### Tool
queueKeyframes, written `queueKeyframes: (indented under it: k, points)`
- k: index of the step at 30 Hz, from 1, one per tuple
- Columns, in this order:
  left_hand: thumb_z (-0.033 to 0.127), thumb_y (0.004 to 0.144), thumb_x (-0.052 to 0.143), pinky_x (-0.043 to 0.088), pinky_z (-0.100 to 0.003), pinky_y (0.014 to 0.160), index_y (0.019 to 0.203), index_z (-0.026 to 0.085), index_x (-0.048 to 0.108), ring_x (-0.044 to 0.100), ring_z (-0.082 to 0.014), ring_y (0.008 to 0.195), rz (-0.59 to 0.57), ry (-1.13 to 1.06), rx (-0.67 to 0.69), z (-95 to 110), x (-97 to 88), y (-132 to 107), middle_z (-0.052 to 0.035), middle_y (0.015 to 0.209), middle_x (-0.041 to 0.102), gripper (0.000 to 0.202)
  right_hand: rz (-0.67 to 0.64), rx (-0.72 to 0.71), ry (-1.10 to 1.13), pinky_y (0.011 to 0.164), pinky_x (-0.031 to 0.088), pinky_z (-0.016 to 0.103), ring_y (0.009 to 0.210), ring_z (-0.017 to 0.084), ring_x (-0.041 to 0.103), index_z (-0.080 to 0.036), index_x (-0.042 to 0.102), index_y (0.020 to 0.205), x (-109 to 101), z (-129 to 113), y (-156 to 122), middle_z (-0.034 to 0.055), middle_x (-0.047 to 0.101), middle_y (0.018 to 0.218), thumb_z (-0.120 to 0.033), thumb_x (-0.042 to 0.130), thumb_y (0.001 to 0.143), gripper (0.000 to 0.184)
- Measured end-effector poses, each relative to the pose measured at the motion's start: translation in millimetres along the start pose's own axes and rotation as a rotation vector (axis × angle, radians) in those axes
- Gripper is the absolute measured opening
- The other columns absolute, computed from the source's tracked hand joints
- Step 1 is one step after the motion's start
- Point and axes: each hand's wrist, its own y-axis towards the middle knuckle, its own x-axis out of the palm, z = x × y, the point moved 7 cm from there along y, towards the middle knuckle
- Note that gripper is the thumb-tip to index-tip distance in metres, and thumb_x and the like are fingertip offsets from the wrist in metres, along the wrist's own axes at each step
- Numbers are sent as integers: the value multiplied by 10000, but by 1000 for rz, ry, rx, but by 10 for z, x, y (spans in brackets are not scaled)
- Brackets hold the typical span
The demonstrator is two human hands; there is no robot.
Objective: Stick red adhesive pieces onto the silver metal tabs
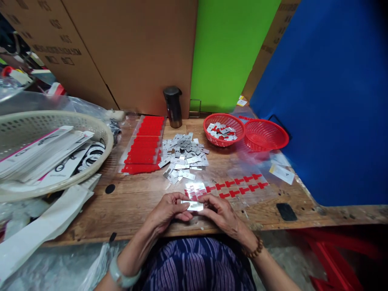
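Note:
A small shiny metal plate [195, 206] is held between my two hands, close to the table's front edge. My left hand [171, 208] pinches its left end between thumb and fingers. At the right end, the fingers and thumb of my right hand [221, 212] close on it. Just beyond lies a clear sheet with rows of red T-shaped stickers [239, 186]; its left end is partly hidden by my hands. Farther back, a loose pile of silvery metal plates [184, 155] is spread out. Left of the pile lie stacked sheets of red stickers [145, 145].
Two red baskets stand at the back right: one basket [207, 135] holds metal plates with red on some, beside another basket [266, 135]. A dark bottle [173, 107] stands behind the pile. At left, a large cream basket [107, 139] holds packaging cards. Cardboard, green and blue panels border the table.

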Motion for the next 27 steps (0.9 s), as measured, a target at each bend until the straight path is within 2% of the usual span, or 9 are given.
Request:
queueKeyframes:
  k: [4, 6, 8, 9, 11, 13, 15, 18, 27]
  points:
    - [229, 559, 783, 494, -161, 473, 821, 85, 581, 631, -110, 478, -22, 27, -46, -91, 51, 6, -63, 609, 678, 360, 5, 24, 19, 666, 417, 240, 712, 133, 542, -207, 595, 950, 21, 83, -61, -2, 601, 785, -285, 568, 809, 164]
    - [240, 579, 770, 483, -153, 453, 814, 87, 580, 620, -104, 456, -10, 42, -19, -85, 63, 17, -48, 569, 666, 338, 0, 50, 85, 679, 436, 246, 720, 134, 554, -213, 570, 1050, 26, 158, -69, 3, 608, 818, -284, 606, 778, 284]
    - [254, 596, 758, 482, -153, 448, 800, 93, 572, 617, -105, 444, 39, 41, 33, -45, 39, 34, -43, 548, 662, 320, 53, 74, 129, 668, 452, 251, 710, 134, 559, -215, 515, 1145, -33, 243, -60, 12, 606, 846, -288, 628, 757, 411]
    - [258, 599, 756, 492, -160, 459, 802, 97, 568, 627, -112, 458, 76, 35, 61, -19, 14, 44, -50, 562, 669, 321, 113, 86, 118, 655, 454, 252, 696, 134, 557, -212, 502, 1156, -95, 282, -54, 15, 602, 843, -290, 617, 764, 416]
    - [260, 605, 755, 516, -177, 498, 819, 101, 559, 649, -126, 498, 157, 13, 109, 29, -45, 62, -67, 605, 688, 331, 259, 97, 20, 646, 449, 263, 682, 139, 551, -204, 540, 1076, -248, 326, -47, 26, 600, 831, -287, 553, 807, 283]
    - [255, 619, 750, 532, -186, 535, 839, 107, 550, 663, -133, 533, 219, -18, 148, 65, -88, 81, -74, 633, 698, 332, 348, 78, -124, 684, 441, 286, 716, 157, 555, -197, 586, 935, -351, 301, -38, 38, 605, 827, -260, 491, 837, 151]
    - [240, 629, 747, 541, -192, 562, 842, 113, 543, 671, -136, 555, 249, -50, 184, 86, -97, 104, -71, 643, 702, 321, 339, 40, -230, 728, 434, 307, 767, 179, 558, -196, 599, 835, -359, 237, -16, 46, 606, 831, -224, 469, 838, 133]
    - [220, 631, 745, 542, -191, 580, 826, 117, 544, 677, -139, 586, 254, -81, 219, 81, -56, 149, -64, 649, 704, 299, 268, 22, -299, 725, 435, 312, 771, 189, 557, -197, 596, 785, -276, 175, 13, 44, 594, 804, -188, 462, 831, 141]
    - [151, 702, 660, 531, -182, 586, 842, 111, 553, 674, -123, 591, 276, -75, 274, 1, 20, 305, -44, 632, 696, 181, 302, -3, -382, 771, 434, 335, 822, 199, 546, -212, 572, 897, -133, 217, 91, 59, 577, 861, -186, 418, 857, 161]
